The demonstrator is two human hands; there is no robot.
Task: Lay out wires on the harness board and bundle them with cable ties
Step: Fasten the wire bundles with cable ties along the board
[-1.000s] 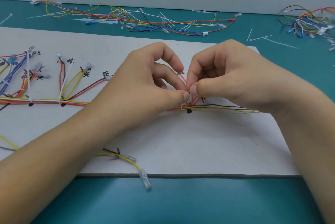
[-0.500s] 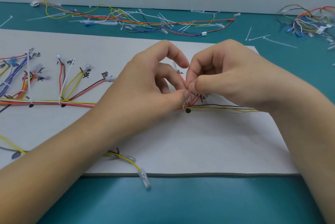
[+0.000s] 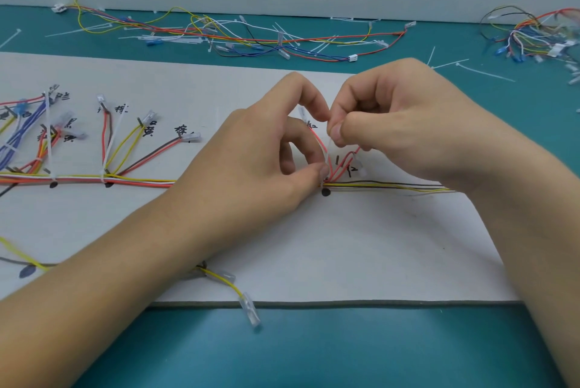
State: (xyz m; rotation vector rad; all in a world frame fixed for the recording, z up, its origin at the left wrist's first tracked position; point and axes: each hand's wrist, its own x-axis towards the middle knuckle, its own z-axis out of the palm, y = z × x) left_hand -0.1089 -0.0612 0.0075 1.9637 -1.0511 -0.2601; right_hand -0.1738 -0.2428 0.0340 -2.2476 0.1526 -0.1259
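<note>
Centrally, left hand (image 3: 260,164) pinches the cable tie (image 3: 328,150) at the wires (image 3: 379,183), right hand (image 3: 408,127) its tail (harness board (image 3: 361,298) edge well apart).

Harness board (image 3: 345,246) on table (image 3: 314,356); wire trunk (image 3: 141,182) runs left-right across it, branches behind at left. Left hand (image 3: 251,168) and right hand (image 3: 408,136) flank the cable tie (image 3: 328,149) mid-board. Loose wires (image 3: 235,36) behind board, another heap (image 3: 533,36) far right, possibly with ties mixed in. Terminal (image 3: 249,312) overhangs front edge.
</note>
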